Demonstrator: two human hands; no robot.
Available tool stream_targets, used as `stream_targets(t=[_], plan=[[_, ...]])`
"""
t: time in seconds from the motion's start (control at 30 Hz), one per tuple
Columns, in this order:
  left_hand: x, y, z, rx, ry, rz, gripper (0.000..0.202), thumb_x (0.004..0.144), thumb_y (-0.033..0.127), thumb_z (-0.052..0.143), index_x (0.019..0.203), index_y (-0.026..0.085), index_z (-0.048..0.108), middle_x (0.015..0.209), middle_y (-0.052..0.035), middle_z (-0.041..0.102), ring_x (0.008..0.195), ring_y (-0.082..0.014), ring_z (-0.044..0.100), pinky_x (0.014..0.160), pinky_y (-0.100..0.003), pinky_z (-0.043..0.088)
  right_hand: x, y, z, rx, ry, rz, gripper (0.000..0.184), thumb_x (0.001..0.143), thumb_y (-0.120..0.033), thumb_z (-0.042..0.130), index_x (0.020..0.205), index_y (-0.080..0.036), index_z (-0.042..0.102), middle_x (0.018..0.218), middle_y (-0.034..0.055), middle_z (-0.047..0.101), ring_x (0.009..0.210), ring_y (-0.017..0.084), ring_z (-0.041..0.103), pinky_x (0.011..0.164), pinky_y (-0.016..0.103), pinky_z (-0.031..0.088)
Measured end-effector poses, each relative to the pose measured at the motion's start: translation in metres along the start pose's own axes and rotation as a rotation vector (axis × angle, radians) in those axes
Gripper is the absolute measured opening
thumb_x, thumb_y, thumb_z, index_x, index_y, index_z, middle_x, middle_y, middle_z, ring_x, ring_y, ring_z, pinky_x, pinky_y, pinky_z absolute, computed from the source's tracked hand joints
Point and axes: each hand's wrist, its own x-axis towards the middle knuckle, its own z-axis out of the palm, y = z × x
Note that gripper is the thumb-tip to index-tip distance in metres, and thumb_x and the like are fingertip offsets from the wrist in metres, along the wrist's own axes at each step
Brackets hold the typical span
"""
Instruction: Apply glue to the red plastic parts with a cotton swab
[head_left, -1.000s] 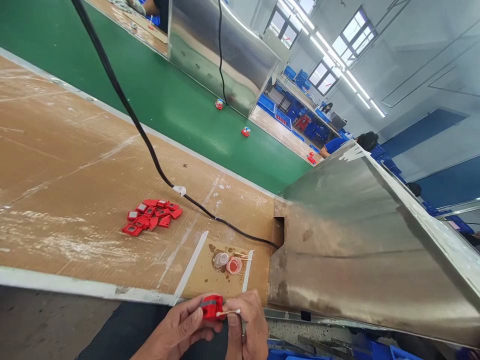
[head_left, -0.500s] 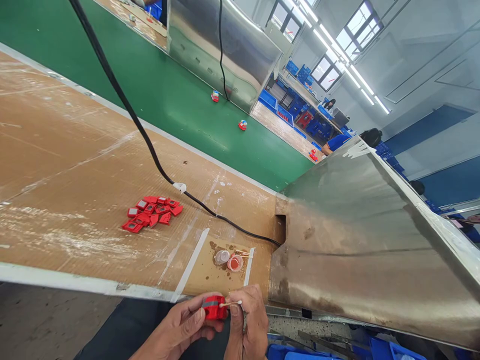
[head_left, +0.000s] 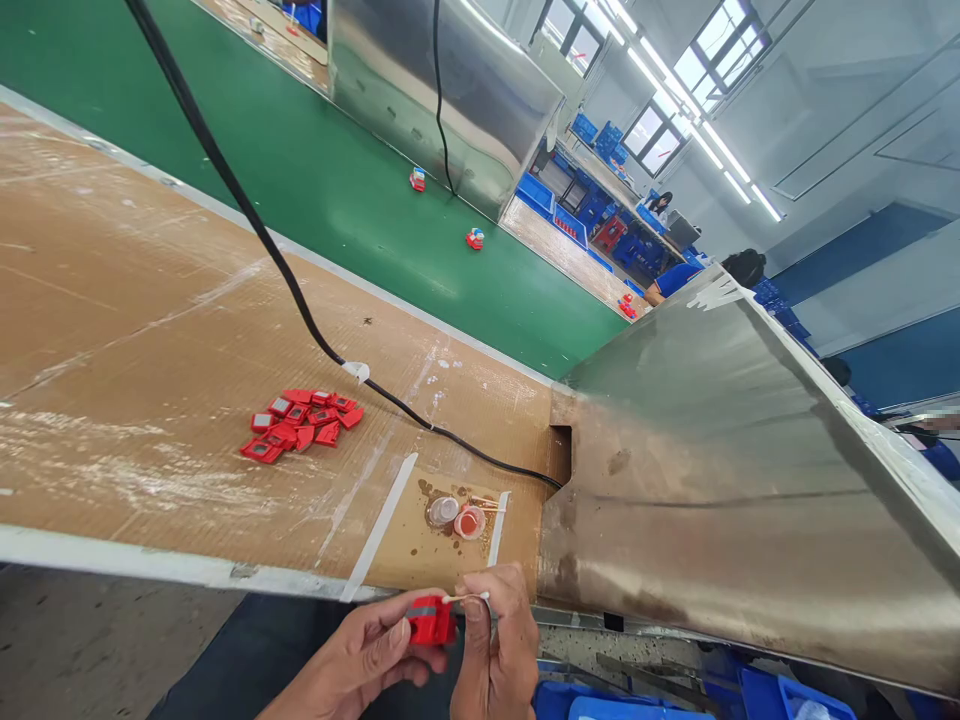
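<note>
Left hand (head_left: 364, 655): fingers closed round a small red part (head_left: 429, 622), which I hold steady, face toward the cotton swab (head_left: 466, 597). Right hand (head_left: 499, 650): fingers pinch that swab, tip at the part. Just beyond fingertips: two small cups (head_left: 456, 517), set near, I judge, for dipping.
</note>
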Motion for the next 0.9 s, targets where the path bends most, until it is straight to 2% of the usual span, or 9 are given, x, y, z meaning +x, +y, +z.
stream_targets(t=[0.17, 0.37, 0.53, 0.73, 0.9], plan=[[0.002, -0.001, -0.002, 0.024, -0.036, -0.025, 0.064, 0.059, 0.067, 0.1, 0.104, 0.023, 0.088, 0.085, -0.0074, 0.074, 0.079, -0.0182, 0.065, 0.071, -0.023, 0.048, 0.004, -0.009, 0.004, 0.057, 0.017, -0.008, 0.027, 0.105, -0.013, 0.047, 0.122, -0.026, 0.065, 0.091, 0.0044, 0.07, 0.082, 0.019, 0.067, 0.07, 0.032, 0.051], [-0.001, 0.0, 0.001, 0.011, -0.022, -0.031, 0.063, 0.061, 0.065, 0.1, 0.108, 0.025, 0.087, 0.088, -0.0064, 0.076, 0.081, -0.0179, 0.066, 0.074, -0.023, 0.05, 0.002, -0.019, 0.012, 0.089, 0.083, 0.096, 0.023, 0.11, -0.02, 0.046, 0.115, -0.027, 0.066, 0.091, 0.0033, 0.07, 0.083, 0.02, 0.066, 0.075, 0.033, 0.049], [-0.001, 0.0, 0.003, 0.005, -0.017, -0.022, 0.063, 0.06, 0.065, 0.1, 0.107, 0.026, 0.087, 0.088, -0.0067, 0.077, 0.081, -0.0182, 0.067, 0.073, -0.023, 0.051, 0.0, -0.015, 0.011, 0.103, 0.093, 0.08, 0.022, 0.111, -0.022, 0.045, 0.114, -0.027, 0.066, 0.09, 0.003, 0.069, 0.082, 0.019, 0.065, 0.075, 0.032, 0.049], [-0.002, -0.001, 0.002, -0.022, 0.008, -0.015, 0.059, 0.057, 0.063, 0.102, 0.102, 0.027, 0.088, 0.087, -0.0066, 0.078, 0.081, -0.0194, 0.068, 0.074, -0.024, 0.052, 0.002, -0.012, 0.004, 0.064, 0.076, -0.013, 0.024, 0.107, -0.014, 0.047, 0.118, -0.026, 0.065, 0.089, 0.0027, 0.07, 0.079, 0.017, 0.067, 0.071, 0.029, 0.052], [-0.004, 0.0, 0.004, -0.078, 0.03, -0.052, 0.062, 0.054, 0.059, 0.105, 0.104, 0.026, 0.087, 0.09, -0.0096, 0.081, 0.08, -0.0211, 0.07, 0.071, -0.025, 0.052, 0.005, -0.032, 0.004, 0.076, 0.195, 0.083, 0.021, 0.109, -0.013, 0.05, 0.11, -0.024, 0.067, 0.089, 0.0026, 0.07, 0.079, 0.017, 0.065, 0.072, 0.029, 0.052]])
